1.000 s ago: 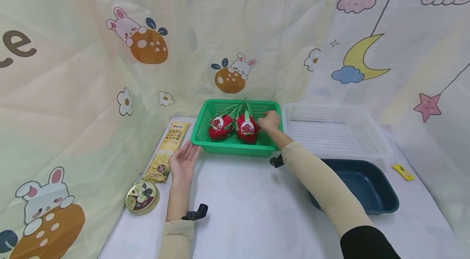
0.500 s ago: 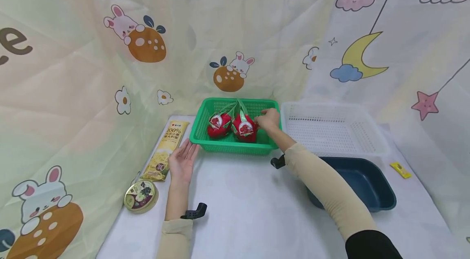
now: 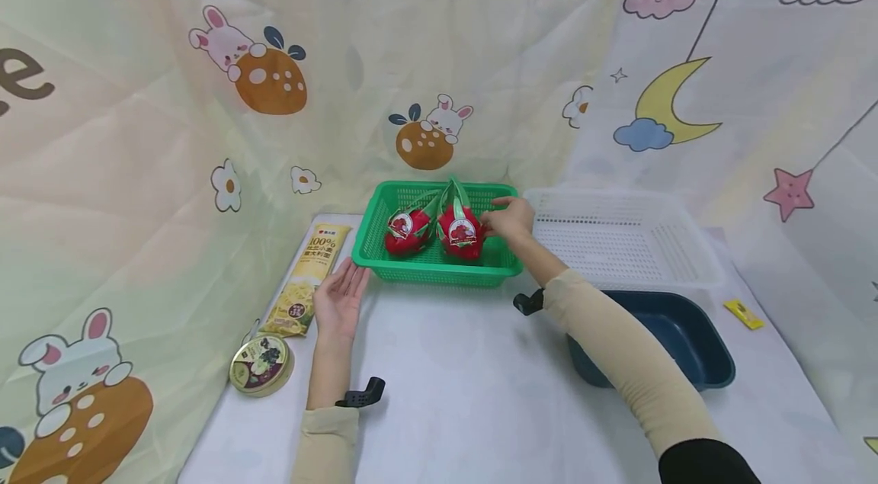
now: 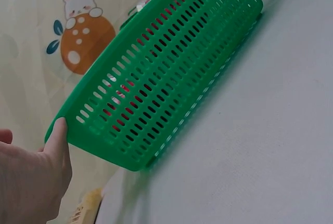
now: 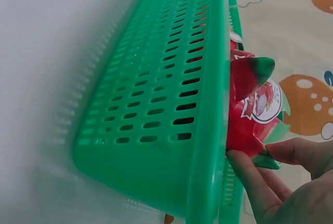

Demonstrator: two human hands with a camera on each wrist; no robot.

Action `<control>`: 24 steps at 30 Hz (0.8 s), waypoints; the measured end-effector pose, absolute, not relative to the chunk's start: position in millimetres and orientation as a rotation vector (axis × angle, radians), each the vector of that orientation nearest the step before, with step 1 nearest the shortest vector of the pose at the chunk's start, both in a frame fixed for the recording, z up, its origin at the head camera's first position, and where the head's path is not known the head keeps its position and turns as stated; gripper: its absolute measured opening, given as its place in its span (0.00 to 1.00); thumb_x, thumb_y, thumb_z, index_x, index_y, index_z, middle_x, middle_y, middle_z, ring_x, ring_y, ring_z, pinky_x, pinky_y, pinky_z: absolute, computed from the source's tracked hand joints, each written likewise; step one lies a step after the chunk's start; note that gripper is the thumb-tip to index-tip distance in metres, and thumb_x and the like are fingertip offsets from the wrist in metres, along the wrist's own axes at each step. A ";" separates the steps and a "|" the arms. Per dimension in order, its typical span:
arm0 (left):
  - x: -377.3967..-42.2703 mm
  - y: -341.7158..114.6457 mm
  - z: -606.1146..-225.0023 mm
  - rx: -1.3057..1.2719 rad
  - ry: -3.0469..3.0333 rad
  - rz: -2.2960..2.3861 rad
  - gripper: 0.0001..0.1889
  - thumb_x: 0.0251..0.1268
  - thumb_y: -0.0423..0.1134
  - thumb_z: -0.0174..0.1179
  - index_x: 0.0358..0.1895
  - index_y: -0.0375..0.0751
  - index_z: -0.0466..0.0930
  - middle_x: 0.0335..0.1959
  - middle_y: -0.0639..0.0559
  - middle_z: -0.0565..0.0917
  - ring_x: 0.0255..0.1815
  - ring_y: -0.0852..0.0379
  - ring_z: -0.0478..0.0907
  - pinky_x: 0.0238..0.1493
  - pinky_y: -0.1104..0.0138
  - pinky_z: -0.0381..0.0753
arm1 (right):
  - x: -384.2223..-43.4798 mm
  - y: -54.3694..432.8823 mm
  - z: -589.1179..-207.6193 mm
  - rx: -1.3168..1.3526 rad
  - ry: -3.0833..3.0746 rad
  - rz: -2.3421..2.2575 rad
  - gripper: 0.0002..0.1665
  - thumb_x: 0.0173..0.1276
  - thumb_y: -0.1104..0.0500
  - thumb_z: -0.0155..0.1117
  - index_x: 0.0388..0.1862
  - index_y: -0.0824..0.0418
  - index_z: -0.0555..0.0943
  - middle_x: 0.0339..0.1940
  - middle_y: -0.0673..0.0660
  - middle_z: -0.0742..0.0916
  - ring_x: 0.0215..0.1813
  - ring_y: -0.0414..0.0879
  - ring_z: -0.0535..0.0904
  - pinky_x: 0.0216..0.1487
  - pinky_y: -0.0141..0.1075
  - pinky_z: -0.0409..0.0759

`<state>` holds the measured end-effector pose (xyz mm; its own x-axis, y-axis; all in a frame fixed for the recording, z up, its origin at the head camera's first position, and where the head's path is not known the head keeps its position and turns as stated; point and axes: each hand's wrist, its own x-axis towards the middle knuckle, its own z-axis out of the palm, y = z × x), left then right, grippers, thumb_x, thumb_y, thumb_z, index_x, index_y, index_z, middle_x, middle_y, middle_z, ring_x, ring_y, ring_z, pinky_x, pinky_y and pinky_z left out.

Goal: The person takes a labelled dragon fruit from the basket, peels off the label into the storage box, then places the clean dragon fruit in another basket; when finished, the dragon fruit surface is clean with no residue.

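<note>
Two red dragon fruits with green tips and round labels are in a green basket [image 3: 439, 274]. My right hand [image 3: 511, 219] reaches over the basket's right side to the right-hand dragon fruit [image 3: 461, 231]. In the right wrist view, thumb and fingers pinch a green-tipped scale low on that dragon fruit [image 5: 244, 125]. The other dragon fruit [image 3: 406, 234] lies beside it on the left. My left hand [image 3: 339, 297], palm up with fingers extended, touches the basket's front left corner. In the left wrist view, a fingertip of my left hand [image 4: 36, 174] rests against the green rim.
To the left are a yellow pasta packet [image 3: 309, 282] and a round tin [image 3: 261, 366]. A white perforated basket [image 3: 620, 240] stands right of the green one. Nearer is a dark blue basin [image 3: 693, 339], partly behind the right sleeve, with a small yellow packet [image 3: 744, 314] beyond.
My right hand has shifted slightly up and right, and the right-hand dragon fruit sits a little higher in the basket. My left hand has stayed at the corner. The head view has drifted slightly.
</note>
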<state>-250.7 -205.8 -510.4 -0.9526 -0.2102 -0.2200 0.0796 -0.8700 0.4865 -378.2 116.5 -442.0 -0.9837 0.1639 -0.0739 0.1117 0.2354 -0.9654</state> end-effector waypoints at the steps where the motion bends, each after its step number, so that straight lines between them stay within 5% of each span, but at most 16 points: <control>1: -250.7 -205.9 -510.3 0.401 -0.725 -2.875 0.29 0.80 0.32 0.48 0.80 0.31 0.58 0.77 0.36 0.63 0.77 0.42 0.66 0.70 0.58 0.77 | -377.3 117.5 -441.0 -0.267 -2.428 1.906 0.30 0.64 0.69 0.73 0.66 0.68 0.78 0.40 0.68 0.91 0.38 0.59 0.92 0.33 0.39 0.90; 9: -251.0 -206.5 -512.2 0.397 -0.697 -2.888 0.30 0.80 0.32 0.48 0.80 0.31 0.57 0.77 0.36 0.62 0.78 0.42 0.65 0.70 0.58 0.77 | -368.3 127.0 -434.3 -0.241 -2.379 1.983 0.30 0.65 0.69 0.72 0.67 0.69 0.78 0.44 0.71 0.90 0.41 0.62 0.91 0.37 0.43 0.91; 16: -250.8 -209.0 -516.0 0.403 -0.638 -2.911 0.29 0.80 0.32 0.47 0.80 0.31 0.56 0.77 0.36 0.63 0.77 0.42 0.65 0.70 0.57 0.77 | -357.0 134.2 -422.3 -0.229 -2.321 2.098 0.19 0.70 0.67 0.71 0.57 0.73 0.84 0.52 0.69 0.89 0.43 0.62 0.91 0.51 0.52 0.88; 24: -254.3 -208.2 -518.0 0.405 -0.618 -2.896 0.26 0.78 0.31 0.51 0.76 0.31 0.63 0.74 0.37 0.66 0.72 0.42 0.70 0.66 0.57 0.81 | -343.2 143.7 -408.1 -0.225 -2.334 2.092 0.18 0.74 0.62 0.69 0.58 0.71 0.85 0.54 0.67 0.89 0.46 0.56 0.91 0.53 0.49 0.88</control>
<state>-254.3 -208.2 -518.0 -0.9517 -0.2033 -0.2299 0.0918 -0.9034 0.4190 -343.2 143.7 -408.1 -0.9897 0.1057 -0.0961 0.1070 0.1036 -0.9888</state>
